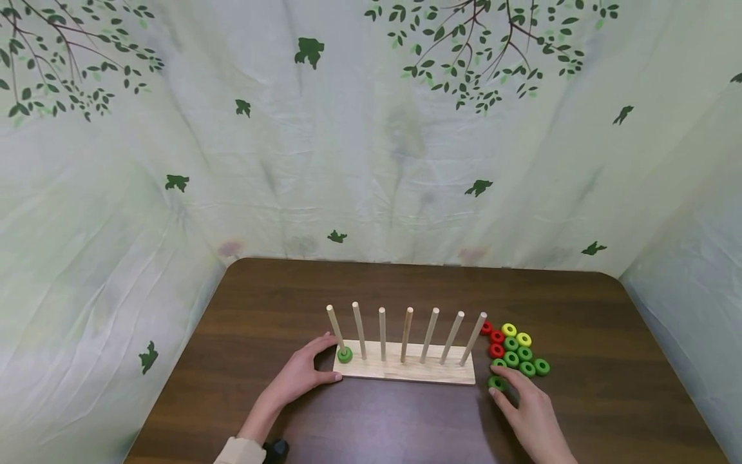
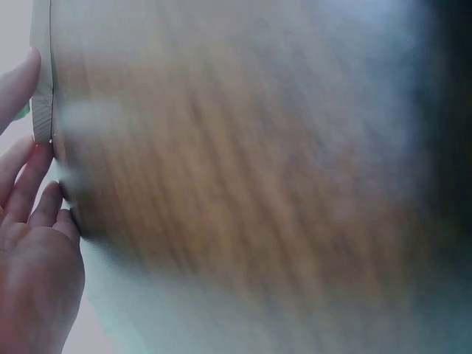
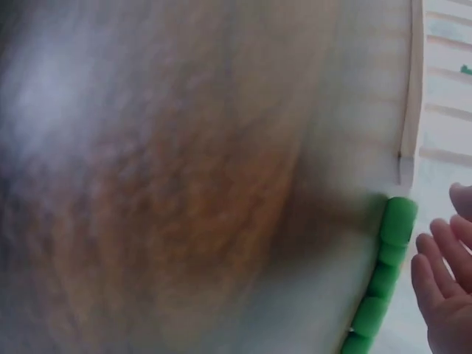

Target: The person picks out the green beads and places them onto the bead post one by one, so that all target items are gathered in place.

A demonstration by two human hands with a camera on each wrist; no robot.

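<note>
A pale wooden peg board [image 1: 400, 370] with several upright pegs lies on the table, and a green ring [image 1: 344, 355] sits at the foot of its leftmost peg. My left hand [image 1: 295, 377] holds the board's left end, thumb at the front corner and fingers at the back; the left wrist view also shows the thumb and fingers [image 2: 33, 173] at the board's end. On the right, my right hand [image 1: 532, 412] hovers with thumb and index finger apart over the nearest green ring [image 1: 496, 383]. In the right wrist view, a gap separates that hand from the row of green rings [image 3: 399, 221].
Beyond the right hand lie more green rings [image 1: 526, 369], two yellow rings [image 1: 509, 330] and three red rings [image 1: 496, 351], close to the board's right end. The brown table [image 1: 278, 290] meets a leaf-patterned cloth [image 1: 400, 193] at its back edge.
</note>
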